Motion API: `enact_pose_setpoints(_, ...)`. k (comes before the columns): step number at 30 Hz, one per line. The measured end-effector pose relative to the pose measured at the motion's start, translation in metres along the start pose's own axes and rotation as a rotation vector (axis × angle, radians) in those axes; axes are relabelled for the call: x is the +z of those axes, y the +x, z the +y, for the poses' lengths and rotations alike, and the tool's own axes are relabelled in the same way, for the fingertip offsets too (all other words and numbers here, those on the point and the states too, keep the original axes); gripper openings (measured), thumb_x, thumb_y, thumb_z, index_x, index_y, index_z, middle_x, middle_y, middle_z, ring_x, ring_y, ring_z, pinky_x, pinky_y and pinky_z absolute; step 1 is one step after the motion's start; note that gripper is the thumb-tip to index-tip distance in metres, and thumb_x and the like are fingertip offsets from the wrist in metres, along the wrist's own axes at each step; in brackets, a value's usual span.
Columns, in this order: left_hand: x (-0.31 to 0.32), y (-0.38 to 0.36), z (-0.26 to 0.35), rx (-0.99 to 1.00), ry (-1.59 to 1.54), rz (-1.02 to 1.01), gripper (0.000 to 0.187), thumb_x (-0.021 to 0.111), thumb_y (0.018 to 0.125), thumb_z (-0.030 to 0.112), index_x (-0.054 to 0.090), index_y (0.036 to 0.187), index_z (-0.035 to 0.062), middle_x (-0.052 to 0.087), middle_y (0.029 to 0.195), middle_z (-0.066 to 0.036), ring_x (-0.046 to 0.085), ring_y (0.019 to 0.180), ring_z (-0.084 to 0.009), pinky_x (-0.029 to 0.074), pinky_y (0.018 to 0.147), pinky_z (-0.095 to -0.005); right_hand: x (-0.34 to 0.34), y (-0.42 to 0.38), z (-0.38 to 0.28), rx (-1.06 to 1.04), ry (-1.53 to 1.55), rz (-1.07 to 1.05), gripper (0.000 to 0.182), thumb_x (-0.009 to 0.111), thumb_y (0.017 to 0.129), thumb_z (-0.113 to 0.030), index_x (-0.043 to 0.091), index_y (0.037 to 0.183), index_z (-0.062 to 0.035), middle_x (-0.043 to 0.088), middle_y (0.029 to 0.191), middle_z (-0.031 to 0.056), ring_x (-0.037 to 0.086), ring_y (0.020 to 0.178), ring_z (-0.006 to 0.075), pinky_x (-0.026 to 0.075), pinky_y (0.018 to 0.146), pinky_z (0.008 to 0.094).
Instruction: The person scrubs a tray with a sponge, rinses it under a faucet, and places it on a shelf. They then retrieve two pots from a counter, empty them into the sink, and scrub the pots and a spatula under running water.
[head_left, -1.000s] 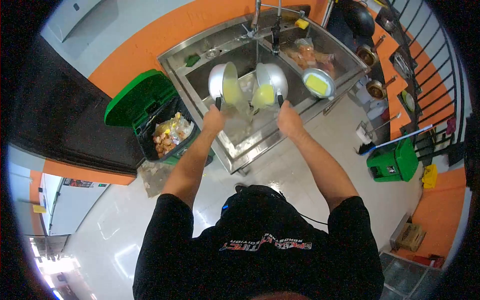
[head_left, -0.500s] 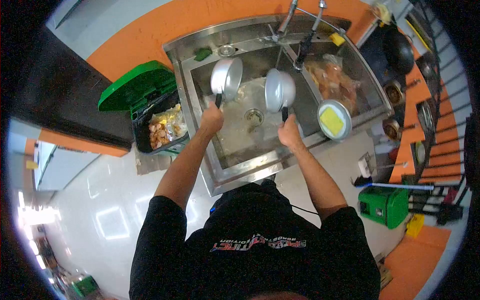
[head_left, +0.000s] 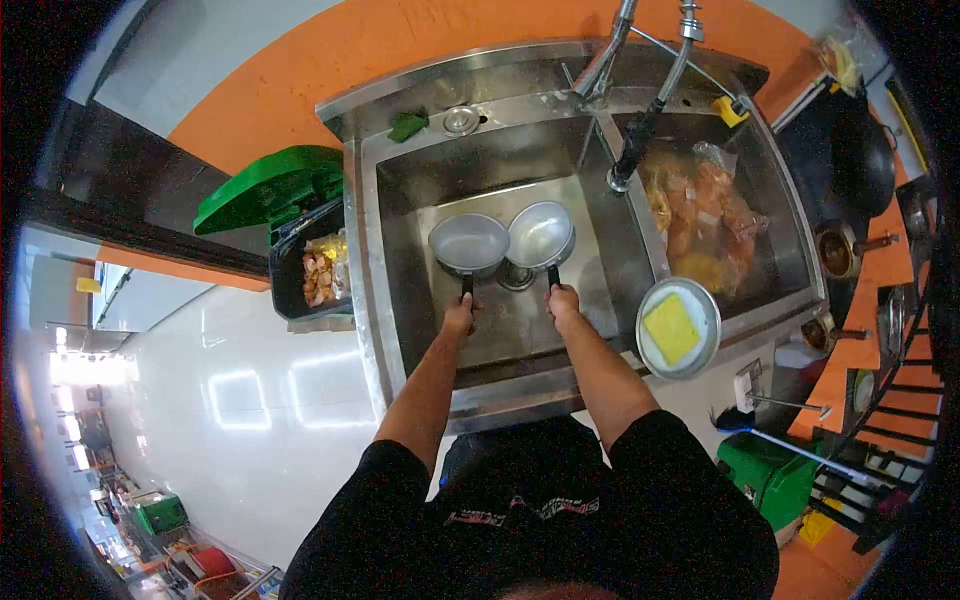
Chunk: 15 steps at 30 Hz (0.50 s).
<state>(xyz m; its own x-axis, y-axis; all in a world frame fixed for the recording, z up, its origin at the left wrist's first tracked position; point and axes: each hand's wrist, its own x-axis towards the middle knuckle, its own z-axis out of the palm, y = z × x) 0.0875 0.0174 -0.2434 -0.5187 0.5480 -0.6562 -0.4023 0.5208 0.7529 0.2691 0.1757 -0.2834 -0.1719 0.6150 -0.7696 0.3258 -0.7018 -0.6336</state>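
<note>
Two grey metal saucepans with black handles are side by side low in the left sink basin. My left hand is closed around the handle of the left saucepan, whose open top faces up. The right saucepan tilts slightly, its handle gripped in my right hand. Their rims meet or overlap in this view, partly covering the drain. To the right, a round bowl with whitish liquid and a yellow sponge sits on the sink's front edge.
Bagged orange-brown food fills the right basin, with a spray faucet hanging over the divider. A green scourer and a drain strainer lie on the back ledge. An open green-lidded bin stands left.
Both saucepans have come down and closer together, turning from sideways to openings facing up. My hands have moved inward with them, and the view has shifted.
</note>
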Motion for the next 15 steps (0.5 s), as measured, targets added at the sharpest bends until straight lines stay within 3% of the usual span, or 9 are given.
enact_pose_setpoints(2, 0.01, -0.007, 0.006, -0.032, -0.06, 0.006, 0.032, 0.044, 0.101, 0.035, 0.049, 0.105, 0.0039, 0.066, 0.089, -0.011, 0.04, 0.046, -0.0149, 0.036, 0.043, -0.0329, -0.003, 0.072, 0.045, -0.24, -0.175, 0.173, 0.03, 0.045, 0.1, -0.029, 0.055, 0.102, -0.0012, 0.057, 0.067, 0.0033, 0.048, 0.045, 0.0152, 0.037, 0.04, 0.0324)
enact_pose_setpoints(3, 0.014, -0.005, 0.003, -0.065, -0.113, 0.01, 0.032, 0.044, 0.101, 0.035, 0.048, 0.108, 0.004, 0.068, 0.093, -0.01, 0.038, 0.045, -0.0144, 0.036, 0.043, -0.0327, -0.009, 0.081, 0.041, -0.195, -0.308, 0.148, 0.039, 0.05, 0.096, -0.027, 0.05, 0.122, 0.0022, 0.066, 0.091, 0.0129, 0.063, 0.067, 0.0249, 0.05, 0.055, 0.039)
enact_pose_setpoints(4, 0.017, -0.004, -0.001, -0.068, -0.122, 0.006, 0.032, 0.044, 0.101, 0.035, 0.048, 0.108, 0.004, 0.068, 0.093, -0.01, 0.038, 0.045, -0.0144, 0.036, 0.043, -0.0327, -0.013, 0.085, 0.042, -0.196, -0.317, 0.153, 0.039, 0.05, 0.096, -0.027, 0.05, 0.122, 0.0022, 0.066, 0.091, 0.0129, 0.063, 0.067, 0.0249, 0.05, 0.055, 0.039)
enact_pose_setpoints(6, 0.015, 0.017, -0.024, -0.048, -0.221, 0.024, 0.035, 0.043, 0.101, 0.036, 0.048, 0.11, 0.002, 0.068, 0.097, -0.01, 0.041, 0.051, -0.0132, 0.036, 0.044, -0.0332, -0.012, 0.019, -0.01, -0.091, -0.669, 0.269, 0.056, 0.056, 0.09, -0.025, 0.039, 0.135, 0.0038, 0.059, 0.118, 0.0237, 0.062, 0.103, 0.035, 0.051, 0.084, 0.0458)
enact_pose_setpoints(7, 0.012, 0.028, -0.033, -0.046, -0.231, 0.021, 0.035, 0.043, 0.101, 0.036, 0.048, 0.11, 0.002, 0.068, 0.097, -0.01, 0.041, 0.051, -0.0132, 0.036, 0.044, -0.0332, -0.014, 0.008, -0.028, 0.1, -0.484, 0.113, 0.075, 0.059, 0.085, -0.023, 0.023, 0.144, 0.0044, 0.038, 0.14, 0.0313, 0.037, 0.133, 0.0396, 0.035, 0.106, 0.0477)
enact_pose_setpoints(10, -0.01, 0.061, -0.067, -0.101, -0.042, 0.013, 0.043, 0.047, 0.099, 0.038, 0.048, 0.116, -0.0016, 0.068, 0.096, -0.01, 0.048, 0.06, -0.0143, 0.04, 0.05, -0.0329, -0.003, -0.021, -0.06, -0.132, -0.778, 0.194, 0.076, 0.063, 0.082, -0.022, 0.024, 0.141, 0.0058, 0.036, 0.139, 0.0311, 0.032, 0.133, 0.0413, 0.029, 0.109, 0.0473)
enact_pose_setpoints(12, -0.023, 0.083, -0.085, -0.281, 0.12, -0.04, 0.05, 0.05, 0.098, 0.038, 0.048, 0.124, -0.0041, 0.068, 0.097, -0.013, 0.054, 0.069, -0.0192, 0.045, 0.061, -0.0352, 0.003, -0.052, -0.092, -0.513, -0.37, 0.418, 0.066, 0.067, 0.076, -0.011, 0.035, 0.131, 0.0043, 0.038, 0.133, 0.0284, 0.04, 0.123, 0.0444, 0.033, 0.102, 0.0529)
enact_pose_setpoints(14, -0.017, 0.082, -0.079, -0.309, 0.275, 0.051, 0.051, 0.051, 0.097, 0.037, 0.048, 0.126, -0.0047, 0.067, 0.101, -0.014, 0.057, 0.075, -0.0225, 0.046, 0.067, -0.0371, 0.0, -0.05, -0.123, -1.058, -0.147, 0.6, 0.058, 0.065, 0.079, -0.009, 0.039, 0.13, -0.0006, 0.042, 0.126, 0.025, 0.045, 0.114, 0.0413, 0.035, 0.1, 0.0504)
enact_pose_setpoints(15, -0.016, 0.081, -0.076, -0.345, 0.441, 0.146, 0.053, 0.053, 0.096, 0.036, 0.048, 0.128, -0.0053, 0.065, 0.106, -0.016, 0.061, 0.082, -0.0257, 0.047, 0.074, -0.0389, -0.006, -0.07, -0.15, -1.104, -0.107, 0.591, 0.055, 0.064, 0.079, -0.007, 0.041, 0.129, -0.0011, 0.044, 0.123, 0.0235, 0.046, 0.112, 0.0396, 0.035, 0.1, 0.0491)
